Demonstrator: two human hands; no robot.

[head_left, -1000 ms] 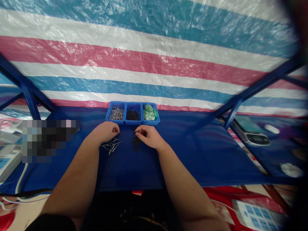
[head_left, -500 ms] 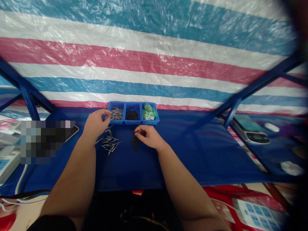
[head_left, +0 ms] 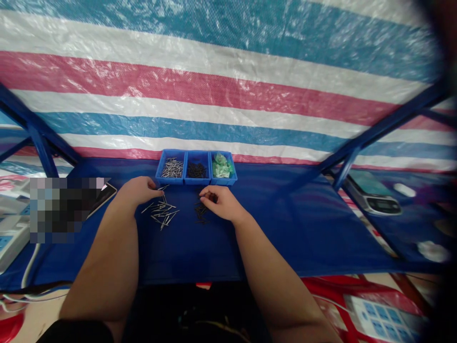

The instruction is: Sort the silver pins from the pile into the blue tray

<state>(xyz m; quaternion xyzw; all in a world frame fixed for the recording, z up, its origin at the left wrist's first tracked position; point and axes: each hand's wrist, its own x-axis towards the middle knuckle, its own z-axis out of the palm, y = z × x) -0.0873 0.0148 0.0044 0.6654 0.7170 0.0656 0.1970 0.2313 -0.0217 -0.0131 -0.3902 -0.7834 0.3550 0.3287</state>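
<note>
My left hand point(head_left: 142, 191) hovers at the upper edge of a loose pile of thin silver pins point(head_left: 164, 215), its thumb and fingers pinched together. What they hold, if anything, is too small to tell. My right hand point(head_left: 220, 201) is curled above a small pile of dark, screw-like pieces point(head_left: 200, 214); its thumb and forefinger close together, and the fingertips partly hide the pieces. Behind both hands stand three joined blue bins: the left bin point(head_left: 159, 172) with silver pins, the middle bin point(head_left: 197, 181) with dark pieces, and the right bin point(head_left: 223, 182) with green plastic bags point(head_left: 222, 166).
The blue table point(head_left: 189, 257) carries a dark phone-like object point(head_left: 103, 197) beside a blurred patch at left. A digital scale point(head_left: 378, 197) lies far right, past a blue metal frame post point(head_left: 344, 166). Striped sheeting point(head_left: 214, 95) hangs behind. A power strip point(head_left: 383, 319) sits lower right.
My left hand has come from the left bin's front corner down toward me, to the edge of the silver pile. My right hand stays almost still over the dark pieces.
</note>
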